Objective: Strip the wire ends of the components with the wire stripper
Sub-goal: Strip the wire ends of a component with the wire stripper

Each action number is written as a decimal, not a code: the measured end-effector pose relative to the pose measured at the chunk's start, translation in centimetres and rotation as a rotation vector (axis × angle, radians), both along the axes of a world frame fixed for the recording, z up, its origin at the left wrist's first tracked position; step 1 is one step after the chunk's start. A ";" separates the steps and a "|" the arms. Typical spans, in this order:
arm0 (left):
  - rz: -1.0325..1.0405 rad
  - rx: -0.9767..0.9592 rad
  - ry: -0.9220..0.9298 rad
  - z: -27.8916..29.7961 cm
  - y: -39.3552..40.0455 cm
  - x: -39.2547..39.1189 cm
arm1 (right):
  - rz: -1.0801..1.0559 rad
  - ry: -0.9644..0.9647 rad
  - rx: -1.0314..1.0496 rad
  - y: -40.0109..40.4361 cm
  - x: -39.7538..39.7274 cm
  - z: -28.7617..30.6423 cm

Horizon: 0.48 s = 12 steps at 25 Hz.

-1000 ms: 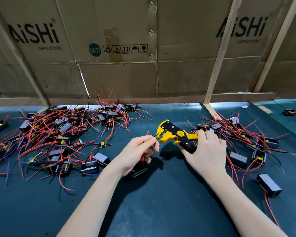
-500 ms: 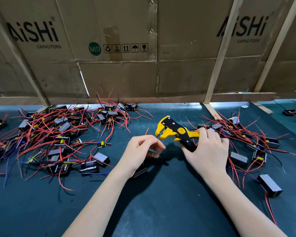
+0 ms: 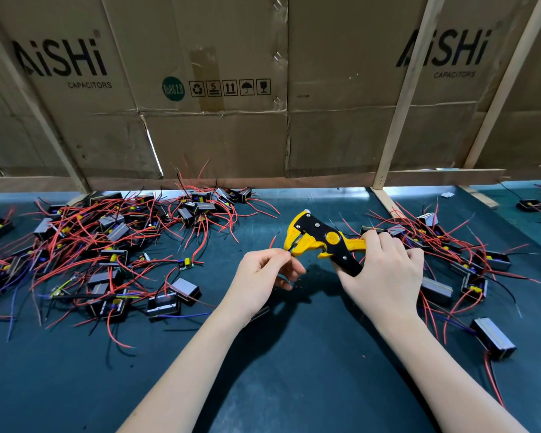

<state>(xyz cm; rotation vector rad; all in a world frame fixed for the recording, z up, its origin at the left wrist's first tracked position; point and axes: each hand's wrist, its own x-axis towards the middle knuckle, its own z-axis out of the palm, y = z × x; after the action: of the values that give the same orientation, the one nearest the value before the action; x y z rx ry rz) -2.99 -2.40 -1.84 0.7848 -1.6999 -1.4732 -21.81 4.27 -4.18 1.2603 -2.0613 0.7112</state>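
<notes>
My right hand (image 3: 384, 273) grips the handles of a yellow and black wire stripper (image 3: 319, 240), jaws pointing left. My left hand (image 3: 263, 276) pinches a thin wire of a component right at the stripper's jaws; a short red wire end (image 3: 273, 241) sticks up above the fingers. The component's black body (image 3: 260, 312) is mostly hidden under my left wrist. The wire tip between finger and jaws is too small to make out.
A large heap of black box components with red wires (image 3: 100, 245) lies on the dark mat (image 3: 294, 370) to the left. A smaller heap of components (image 3: 456, 260) lies to the right. A cardboard wall (image 3: 263, 120) with wooden slats closes the back.
The stripper has tipped and its jaws have come back to my left hand's fingertips. My left hand has shifted slightly right and up, still pinching the wire.
</notes>
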 end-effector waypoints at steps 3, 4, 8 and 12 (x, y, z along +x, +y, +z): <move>-0.012 -0.006 -0.015 0.0 -0.1 0.0 | 0.010 0.006 0.005 0.1 0.0 0.1; -0.019 -0.009 -0.016 0.0 -0.2 0.0 | 0.012 0.011 0.003 0.2 0.0 0.1; -0.044 -0.025 -0.014 -0.1 -0.4 0.1 | 0.027 0.024 -0.007 0.1 -0.1 0.3; -0.020 -0.043 -0.062 -0.3 -0.6 0.1 | 0.023 0.024 0.015 0.1 -0.1 0.1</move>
<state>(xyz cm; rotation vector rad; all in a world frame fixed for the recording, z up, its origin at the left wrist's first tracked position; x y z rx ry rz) -2.84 -3.04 -2.13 0.8009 -1.7844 -1.4345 -21.92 4.38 -4.07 1.2974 -2.0397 0.6891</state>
